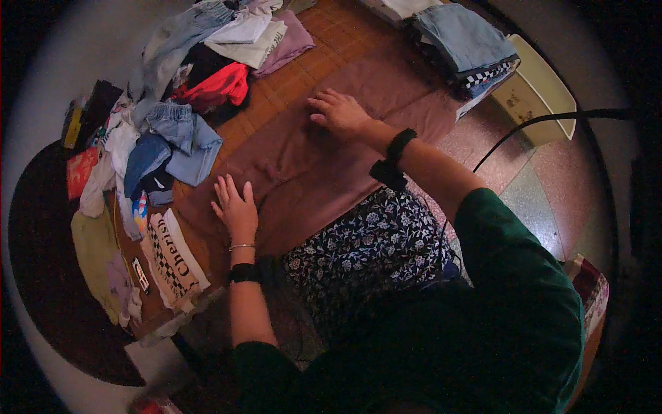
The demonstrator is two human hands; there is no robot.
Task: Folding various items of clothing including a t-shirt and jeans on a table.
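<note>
Left hand [236, 210] and right hand [343, 116] are held well apart, unclenched, the left with fingers spread, the right with fingers loosely bent; both are laid on a broad, creased brown cloth [303, 183], which is stretched diagonally across a brown wooden counter [338, 31]. Its near edge is met by dark fabric with white flowers [376, 238]. To the left, the counter is taken up by a folded white cloth with black print [181, 252] and a yellow-green cloth [95, 259]. Farther off, that side is crowded by heaped blue denim garments [196, 155], a bright red garment [217, 86] and a folded mauve cloth [293, 45]. The brown cloth's far right end is bounded by a stack of folded clothes topped with light-blue denim [462, 34]. Beyond it, a pale yellow plastic tub [531, 72] is crossed by a black cable [534, 122].
</note>
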